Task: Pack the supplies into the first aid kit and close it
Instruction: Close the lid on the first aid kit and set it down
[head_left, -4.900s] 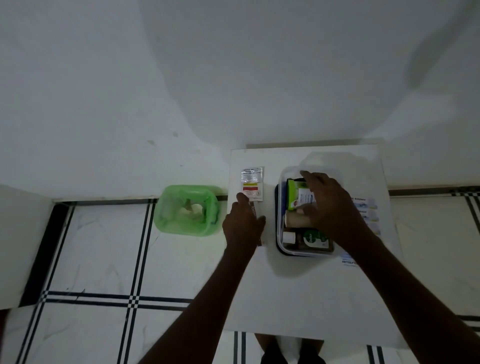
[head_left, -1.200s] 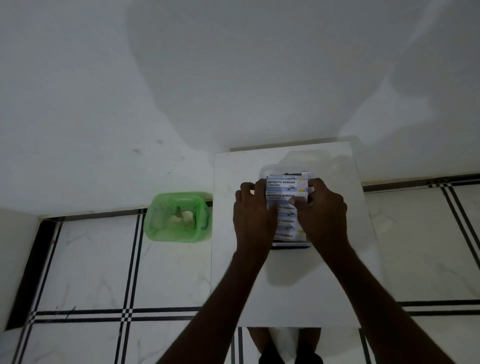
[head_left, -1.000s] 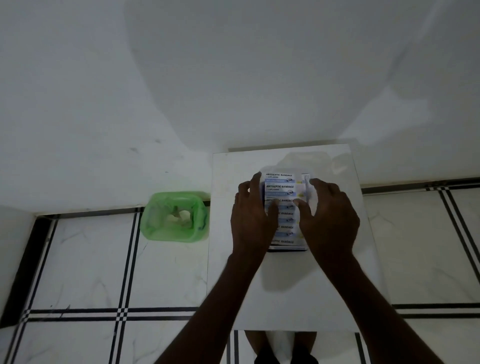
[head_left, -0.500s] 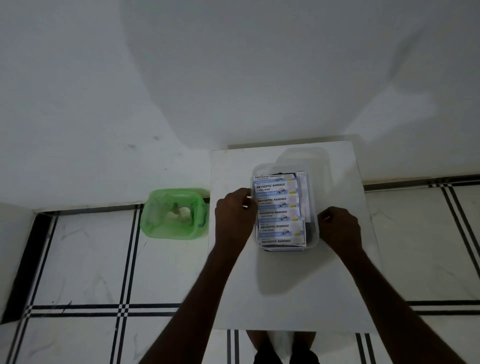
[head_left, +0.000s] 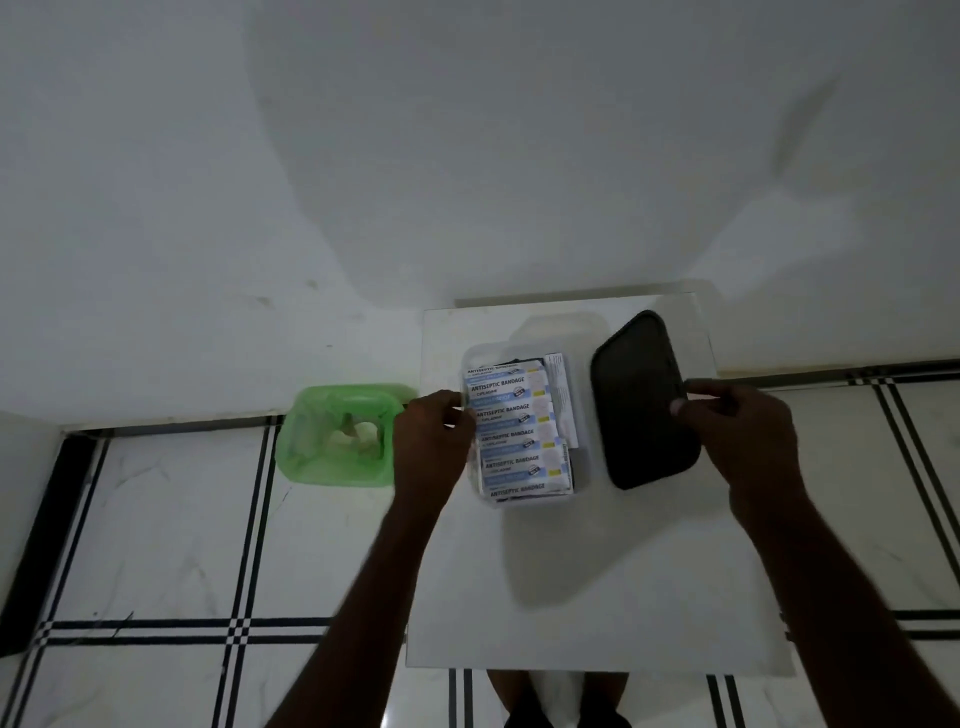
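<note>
A clear plastic box, the first aid kit (head_left: 583, 467), stands open on the white table (head_left: 597, 571). A strip of antiseptic bandage packets (head_left: 511, 431) lies on top of its contents and hides what is below. My left hand (head_left: 428, 441) grips the kit's left wall. My right hand (head_left: 737, 436) pinches the right edge of the black lid (head_left: 641, 400), which is to the right of the kit, slightly tilted.
A green bin (head_left: 340, 436) with a liner stands on the tiled floor just left of the table. The table sits against a white wall. My feet show under its near edge.
Both hands left the bandage strip after pressing it into the kit. My left hand went to the kit's side. My right hand went right and now holds the black lid.
</note>
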